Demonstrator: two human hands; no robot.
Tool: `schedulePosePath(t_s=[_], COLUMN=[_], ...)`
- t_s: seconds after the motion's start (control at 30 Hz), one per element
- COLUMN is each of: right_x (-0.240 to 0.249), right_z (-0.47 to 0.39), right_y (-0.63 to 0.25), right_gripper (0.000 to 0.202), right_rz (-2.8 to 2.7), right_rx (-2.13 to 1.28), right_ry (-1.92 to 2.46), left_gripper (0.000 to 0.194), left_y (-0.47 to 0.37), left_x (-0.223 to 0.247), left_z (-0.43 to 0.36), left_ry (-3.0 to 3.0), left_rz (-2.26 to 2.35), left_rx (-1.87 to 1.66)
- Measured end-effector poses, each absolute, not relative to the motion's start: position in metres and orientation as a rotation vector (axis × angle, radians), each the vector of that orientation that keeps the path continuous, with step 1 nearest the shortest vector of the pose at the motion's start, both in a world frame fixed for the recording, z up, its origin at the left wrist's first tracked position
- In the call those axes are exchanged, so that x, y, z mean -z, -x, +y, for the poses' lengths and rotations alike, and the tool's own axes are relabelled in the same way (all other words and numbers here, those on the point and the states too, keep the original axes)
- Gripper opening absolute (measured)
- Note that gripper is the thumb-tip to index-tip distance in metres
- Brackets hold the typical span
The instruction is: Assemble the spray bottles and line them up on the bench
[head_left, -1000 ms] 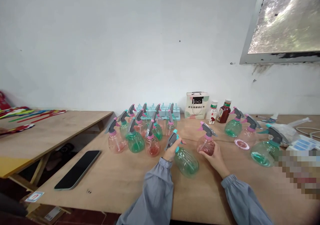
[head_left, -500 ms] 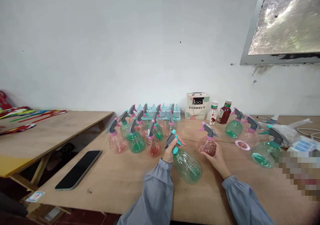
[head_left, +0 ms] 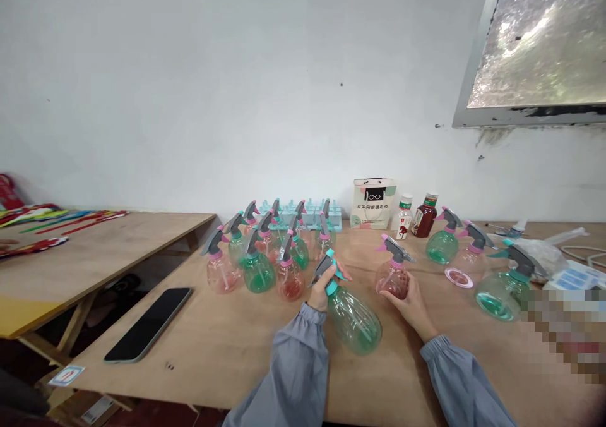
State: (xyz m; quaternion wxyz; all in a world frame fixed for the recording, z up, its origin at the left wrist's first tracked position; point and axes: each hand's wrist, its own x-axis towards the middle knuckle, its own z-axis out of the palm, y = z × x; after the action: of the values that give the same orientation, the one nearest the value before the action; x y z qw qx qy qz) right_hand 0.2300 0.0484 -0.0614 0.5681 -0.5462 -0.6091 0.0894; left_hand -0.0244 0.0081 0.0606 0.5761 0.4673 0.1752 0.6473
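Note:
My left hand is closed round the grey-and-teal spray head of a green spray bottle, whose clear body tilts down to the right. A pink spray bottle with a grey-and-pink head is in the grip of my right hand, fingers wrapped behind its body and thumb in front. Left of my hands stands a cluster of several pink and green spray bottles. To the right are a green spray bottle, a pink spray bottle and a larger green one.
A phone lies at the table's left. Against the wall are a pale-blue rack, a paper bag, a white bottle and a dark red bottle. A second table with colourful strips stands at the far left.
The view has shifted very slightly. Both hands keep hold of the same spray bottles; the left one's body hangs a touch lower.

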Motion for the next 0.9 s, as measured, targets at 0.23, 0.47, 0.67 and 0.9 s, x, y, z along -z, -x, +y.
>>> schedulePosePath(t_s=[0.23,0.47,0.67,0.9], right_x=[0.0613,0.0659,0.0660,0.0660], right_z=[0.0487,0.0519,0.0516,0.0515], right_y=[-0.2308,-0.2300,-0.2293,-0.2288], right_gripper=[0.095,0.095,0.093,0.091], right_rz=[-1.427,-1.421,-1.413,-1.435], right_rx=[-0.215,-0.178,-0.185,-0.153], right_ry=[1.271,1.245,1.254,1.261], left_gripper=[0.038,0.033,0.039,0.041], left_y=[0.0222,0.0246,0.0256,0.0314], left_x=[-0.0602,-0.0642,-0.0644,-0.0622], left_z=[0.0099,0.0097,0.0126,0.0151], left_ry=[-1.071,-1.015,-0.981,-1.084], left_rz=[0.313,0.301,0.321,0.456], left_rx=[-1.438,-1.531,-1.515,-1.627])
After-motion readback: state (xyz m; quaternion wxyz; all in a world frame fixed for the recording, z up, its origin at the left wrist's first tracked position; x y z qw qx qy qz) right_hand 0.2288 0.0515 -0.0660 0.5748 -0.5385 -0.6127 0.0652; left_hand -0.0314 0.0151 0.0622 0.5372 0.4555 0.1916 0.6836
